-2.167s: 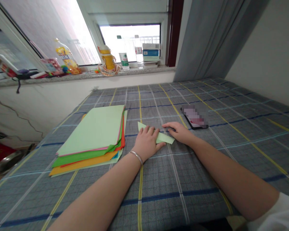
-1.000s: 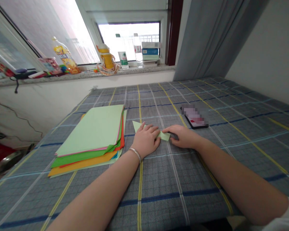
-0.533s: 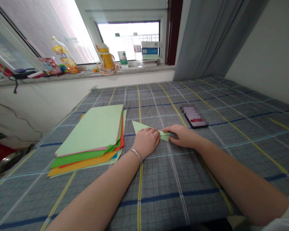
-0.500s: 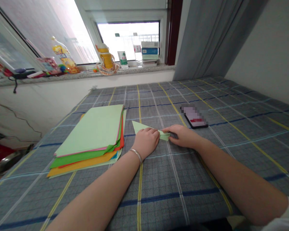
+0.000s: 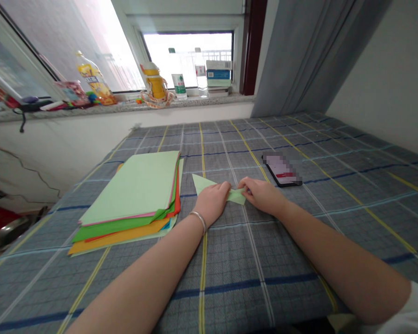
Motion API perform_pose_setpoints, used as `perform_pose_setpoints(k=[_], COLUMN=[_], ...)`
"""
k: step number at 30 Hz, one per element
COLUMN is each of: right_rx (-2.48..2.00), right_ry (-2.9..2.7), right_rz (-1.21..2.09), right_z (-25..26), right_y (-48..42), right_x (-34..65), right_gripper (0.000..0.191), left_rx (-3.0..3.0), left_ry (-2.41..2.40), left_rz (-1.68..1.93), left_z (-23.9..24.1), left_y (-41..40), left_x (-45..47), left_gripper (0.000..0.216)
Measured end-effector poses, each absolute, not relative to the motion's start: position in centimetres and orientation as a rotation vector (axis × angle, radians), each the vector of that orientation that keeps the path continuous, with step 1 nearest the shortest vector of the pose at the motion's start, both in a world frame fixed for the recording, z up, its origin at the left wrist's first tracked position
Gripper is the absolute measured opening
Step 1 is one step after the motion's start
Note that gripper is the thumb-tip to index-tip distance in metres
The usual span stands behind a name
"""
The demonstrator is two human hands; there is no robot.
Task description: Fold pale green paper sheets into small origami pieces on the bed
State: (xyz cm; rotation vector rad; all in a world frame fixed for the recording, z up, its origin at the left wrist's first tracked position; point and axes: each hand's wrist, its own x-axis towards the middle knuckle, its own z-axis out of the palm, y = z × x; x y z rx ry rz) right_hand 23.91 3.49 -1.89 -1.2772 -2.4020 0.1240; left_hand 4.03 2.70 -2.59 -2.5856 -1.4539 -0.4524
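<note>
A folded piece of pale green paper [image 5: 236, 196] lies on the plaid cloth, with one pointed corner showing to the left of my hands. My left hand [image 5: 213, 198] presses over its middle, fingers curled and closed on the paper, hiding much of it. At the paper's right end my right hand [image 5: 261, 195] pinches the edge between thumb and fingers. Left of my hands is a stack of coloured paper [image 5: 132, 188], pale green on top, with pink, green, orange and red sheets showing at its edges.
A phone [image 5: 282, 170] lies beyond my right hand on the plaid cloth [image 5: 230, 260]. Along the windowsill [image 5: 125, 107] stand a yellow drink bottle [image 5: 94, 79], a yellow water bottle [image 5: 155, 83], clear bottles and stacked boxes [image 5: 218, 76]. A grey curtain [image 5: 299, 55] hangs at the right.
My right hand has drawn its fingers into a tighter pinch on the paper's right end. My left fingers have shifted slightly and curled more. The stack and phone lie as before.
</note>
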Motion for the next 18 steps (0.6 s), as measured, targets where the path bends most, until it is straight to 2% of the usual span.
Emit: perform_pose_setpoints(k=[8,13,18], right_rx=[-1.029,-0.985,-1.020], right_ry=[-2.491,-2.527,-2.582], right_rz=[0.161,0.202,0.201], right_z=[-2.4,-2.0,-1.9], right_y=[4.2,3.8,3.7], right_x=[24.2,24.9,25.1], right_gripper=[0.021,0.034,0.025], left_rx=[-2.699,-2.771,-2.808], left_ry=[-1.266,-1.232,-1.224], left_rz=[-0.449,-0.572,-0.651], left_z=[-2.8,-3.1,-3.3], left_y=[3.1,3.7,3.8], left_x=[3.8,3.6,3.5], left_gripper=[0.011,0.015,0.017])
